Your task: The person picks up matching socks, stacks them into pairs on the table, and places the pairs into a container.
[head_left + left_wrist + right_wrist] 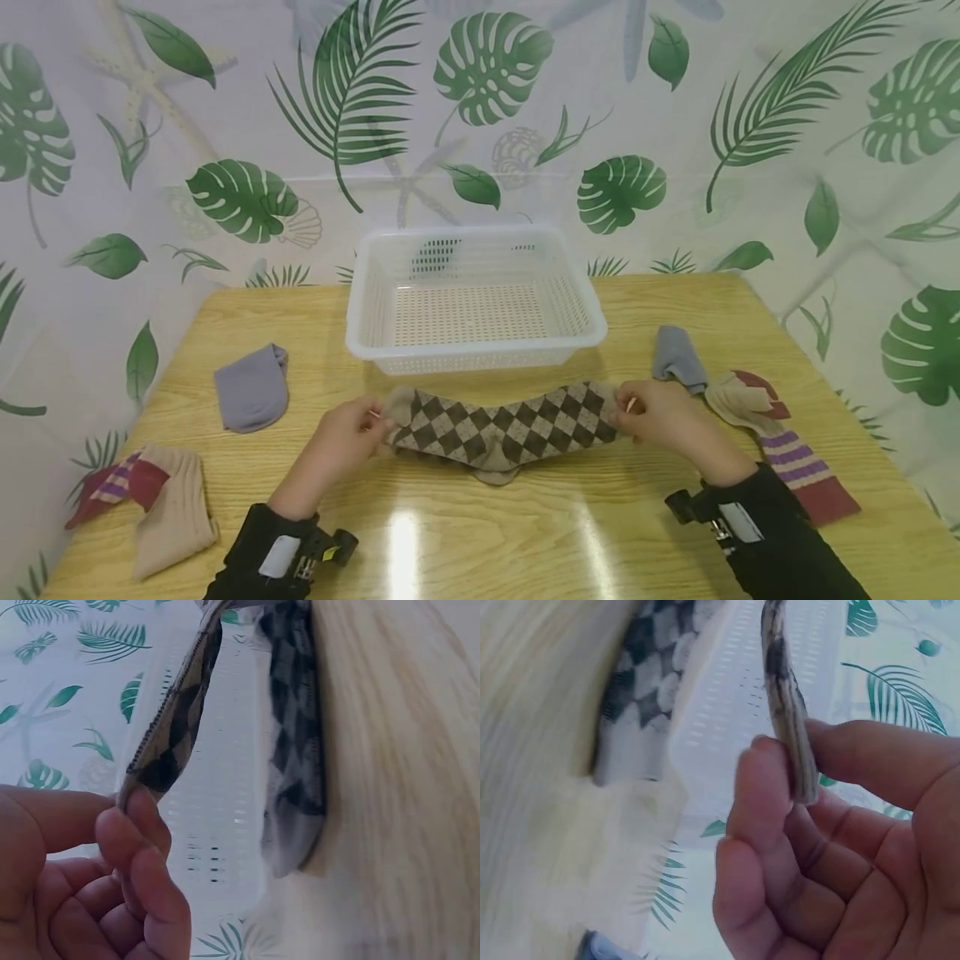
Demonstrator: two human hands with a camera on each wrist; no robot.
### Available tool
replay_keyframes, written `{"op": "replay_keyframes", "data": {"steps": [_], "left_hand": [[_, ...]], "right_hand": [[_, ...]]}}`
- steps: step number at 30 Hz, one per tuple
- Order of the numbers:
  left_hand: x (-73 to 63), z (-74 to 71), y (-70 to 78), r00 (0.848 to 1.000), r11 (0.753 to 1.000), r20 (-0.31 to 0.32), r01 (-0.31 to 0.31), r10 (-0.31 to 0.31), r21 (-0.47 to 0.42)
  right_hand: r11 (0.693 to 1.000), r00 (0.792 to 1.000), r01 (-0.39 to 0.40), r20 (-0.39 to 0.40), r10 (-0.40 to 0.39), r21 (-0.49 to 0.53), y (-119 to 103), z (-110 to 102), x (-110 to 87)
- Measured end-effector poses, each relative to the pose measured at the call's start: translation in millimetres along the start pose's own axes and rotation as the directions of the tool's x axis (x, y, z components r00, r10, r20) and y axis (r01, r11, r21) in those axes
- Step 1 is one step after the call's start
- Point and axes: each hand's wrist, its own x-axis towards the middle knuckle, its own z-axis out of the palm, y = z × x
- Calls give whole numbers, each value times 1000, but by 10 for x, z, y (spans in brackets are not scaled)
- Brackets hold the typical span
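A brown and beige argyle sock [517,433] is stretched sideways between both hands in front of the basket. My left hand [347,433] pinches its left end between thumb and fingertips. At the other end, my right hand [660,415] pinches the sock's edge, seen edge-on in the right wrist view. A second argyle sock [294,817] lies behind the held one, close along the tabletop, its plain toe showing in the left wrist view. In the head view the two socks overlap, and the held one hides much of the other.
A white plastic basket [480,354] stands at the back middle of the wooden table [480,533]. Grey socks [253,390] [677,358] lie on both sides. Beige socks with maroon and purple parts [176,508] [798,458] lie at far left and right. Leaf-print cloth hangs behind.
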Motion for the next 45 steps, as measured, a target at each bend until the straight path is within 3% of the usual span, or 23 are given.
{"op": "replay_keyframes", "data": {"steps": [8,15,27,32,35,38,40,42,43,45], "left_hand": [[-26,-64,14,995,1000,99,-18,17,17],[45,47,-74,998,998,60,10,-13,59],[175,138,-191,997,988,40,61,-68,140],[194,166,-193,997,989,42,62,-68,136],[182,198,-172,998,982,43,39,-48,186],[147,265,-123,999,950,-26,-13,22,313],[114,332,-75,989,907,-101,-60,112,418],[67,416,-6,966,842,-137,-117,220,527],[43,460,30,954,810,-129,-154,272,565],[-2,540,118,938,746,-38,-250,346,617]], "right_hand": [[999,999,36,5,-36,-10,-6,-58,-8],[998,999,5,-35,-7,-64,50,45,124],[999,997,-17,-74,13,-51,192,231,333],[995,997,-46,-65,40,-94,257,307,428],[992,996,-53,-79,44,-112,265,332,447],[985,990,-40,-139,16,-169,211,347,408],[968,979,3,-196,-54,-252,129,370,359],[939,962,77,-224,-159,-335,1,412,298],[920,951,128,-218,-220,-370,-72,445,269],[875,926,259,-153,-346,-409,-215,523,222]]}}
